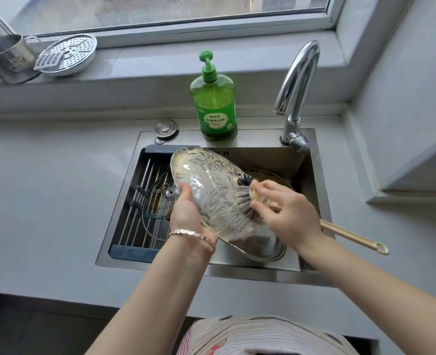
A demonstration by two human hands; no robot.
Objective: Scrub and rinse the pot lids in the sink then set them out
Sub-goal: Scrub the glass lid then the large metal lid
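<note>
A large glass pot lid (211, 185), smeared with soapy foam, is held tilted over the steel sink (311, 175). My left hand (186, 213) grips its left rim. My right hand (286, 213) holds a long-handled dish brush (350, 235) by the head, its bristles pressed against the lid's inner face. A second glass lid (158, 198) with a metal knob lies on the drying rack (135, 201) in the sink's left half. Another lid's edge (270, 175) shows behind my right hand.
A green dish soap bottle (215, 103) stands on the sink's back ledge beside the chrome tap (297, 93). A sink plug (165, 128) lies left of the bottle. On the windowsill sit a metal cup (7, 57) and a steamer plate with a grater (68, 55).
</note>
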